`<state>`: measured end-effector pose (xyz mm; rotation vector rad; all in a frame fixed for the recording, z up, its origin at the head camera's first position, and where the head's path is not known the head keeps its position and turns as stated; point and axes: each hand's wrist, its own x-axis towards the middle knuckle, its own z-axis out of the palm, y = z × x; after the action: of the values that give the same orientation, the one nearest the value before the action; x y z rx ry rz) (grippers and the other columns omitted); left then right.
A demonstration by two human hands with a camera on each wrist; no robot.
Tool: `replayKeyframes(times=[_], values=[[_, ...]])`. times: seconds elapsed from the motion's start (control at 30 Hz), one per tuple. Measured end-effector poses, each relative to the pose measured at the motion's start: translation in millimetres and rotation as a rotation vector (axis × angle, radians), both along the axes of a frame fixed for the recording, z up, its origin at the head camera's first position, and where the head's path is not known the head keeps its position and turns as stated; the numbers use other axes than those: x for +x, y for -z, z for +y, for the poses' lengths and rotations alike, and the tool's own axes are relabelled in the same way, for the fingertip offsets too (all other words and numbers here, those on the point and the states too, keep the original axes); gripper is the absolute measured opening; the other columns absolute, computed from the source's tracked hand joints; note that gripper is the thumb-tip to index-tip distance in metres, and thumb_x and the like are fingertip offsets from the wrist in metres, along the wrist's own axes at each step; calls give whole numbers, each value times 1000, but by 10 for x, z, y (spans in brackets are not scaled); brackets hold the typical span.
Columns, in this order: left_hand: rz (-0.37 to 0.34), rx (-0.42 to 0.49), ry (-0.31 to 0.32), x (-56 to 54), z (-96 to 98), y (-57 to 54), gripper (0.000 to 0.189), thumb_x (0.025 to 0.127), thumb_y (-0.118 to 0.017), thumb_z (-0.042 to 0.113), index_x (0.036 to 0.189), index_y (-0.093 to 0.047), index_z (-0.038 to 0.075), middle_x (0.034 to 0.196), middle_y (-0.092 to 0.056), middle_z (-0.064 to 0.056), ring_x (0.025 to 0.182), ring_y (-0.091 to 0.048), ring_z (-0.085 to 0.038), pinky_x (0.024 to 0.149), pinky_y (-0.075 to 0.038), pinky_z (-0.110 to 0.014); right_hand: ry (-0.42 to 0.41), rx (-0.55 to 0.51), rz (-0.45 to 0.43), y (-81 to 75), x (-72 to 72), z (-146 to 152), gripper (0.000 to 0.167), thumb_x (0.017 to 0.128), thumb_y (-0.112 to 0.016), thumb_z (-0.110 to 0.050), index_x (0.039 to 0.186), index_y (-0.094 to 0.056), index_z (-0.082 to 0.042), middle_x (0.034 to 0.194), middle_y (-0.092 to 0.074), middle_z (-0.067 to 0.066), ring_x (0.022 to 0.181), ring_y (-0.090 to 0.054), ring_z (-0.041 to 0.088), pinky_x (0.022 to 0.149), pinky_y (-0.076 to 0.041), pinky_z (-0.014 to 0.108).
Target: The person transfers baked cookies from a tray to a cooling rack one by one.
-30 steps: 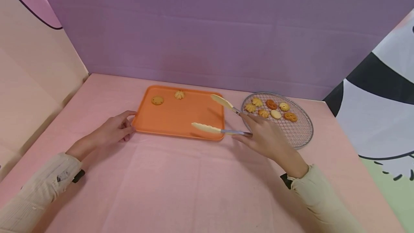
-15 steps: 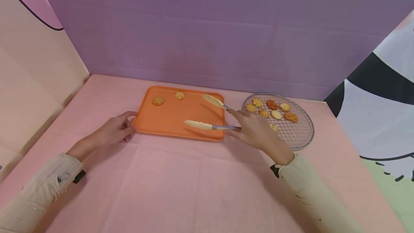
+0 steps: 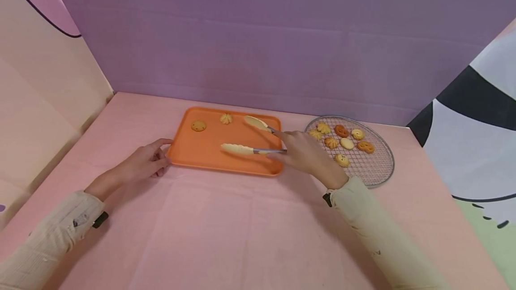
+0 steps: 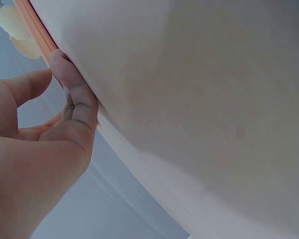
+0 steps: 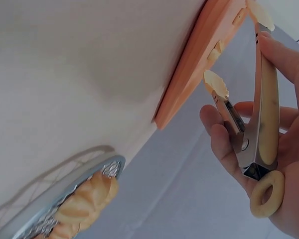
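My left hand (image 3: 143, 161) is at the left edge of an orange tray (image 3: 209, 147), its thumb and forefinger holding the rim near the front left corner. On the tray lie a round dotted cookie (image 3: 198, 125) and a ridged, swirled cookie (image 3: 226, 118). My right hand (image 3: 308, 153) grips metal tongs (image 5: 266, 109) with cream scalloped tips and a ring at the end. Their arms are spread wide above the tray's right half, nothing between the tips. In the left wrist view, fingers (image 4: 72, 74) touch the tray's orange edge.
Right of the tray stands a round wire mesh rack (image 3: 372, 169) with several cookies, among them a pretzel-shaped cookie (image 3: 365, 147) and a pale oval cookie (image 3: 346, 143). A purple wall (image 3: 258, 48) rises behind the pink-covered table (image 3: 209, 236). Side panels stand left and right.
My right hand has moved left with the spread tongs, farther over the tray, uncovering a cookie on the rack's near part. My left hand stays at the tray's edge.
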<state>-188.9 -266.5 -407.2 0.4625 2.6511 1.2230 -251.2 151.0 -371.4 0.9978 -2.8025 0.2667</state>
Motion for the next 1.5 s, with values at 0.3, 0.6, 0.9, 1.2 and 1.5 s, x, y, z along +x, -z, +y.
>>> replayKeyframes(times=[0.3,0.6,0.9,1.2,1.5], values=[[-5,16,1,-10,0,3,56,98,-59,4,147,-33,-6,81,-60,-11,67,-60,-17,57,-54,-26,-2,-24,-42,53,-138,-107,67,89,-72,-49,137,-59,-3,56,-43,-1,46,-35,12,43,-32,28],[-10,7,-7,-6,-6,13,56,99,-58,4,147,-33,-7,82,-60,-11,68,-60,-18,58,-55,-26,-19,-10,-35,46,-253,-354,61,88,-74,-45,132,-63,-3,72,-63,7,48,-48,14,48,-41,29],[-3,0,-5,6,10,2,56,99,-58,5,147,-33,-6,82,-61,-11,68,-60,-18,58,-54,-26,-14,-22,-23,56,-306,-494,58,89,-74,-44,126,-66,0,55,-46,1,45,-36,11,45,-34,27],[-9,8,6,2,20,-15,58,99,-59,5,148,-32,-6,83,-61,-11,68,-59,-17,58,-54,-27,43,51,-11,-60,-319,-588,48,88,-75,-41,120,-71,-5,59,-56,1,48,-50,15,45,-39,28],[-6,-8,-2,2,7,-5,56,99,-59,4,148,-33,-6,85,-61,-12,69,-60,-19,59,-55,-26,42,37,-21,-36,-381,-667,48,87,-76,-41,120,-72,-6,59,-56,0,46,-46,13,45,-37,27]])
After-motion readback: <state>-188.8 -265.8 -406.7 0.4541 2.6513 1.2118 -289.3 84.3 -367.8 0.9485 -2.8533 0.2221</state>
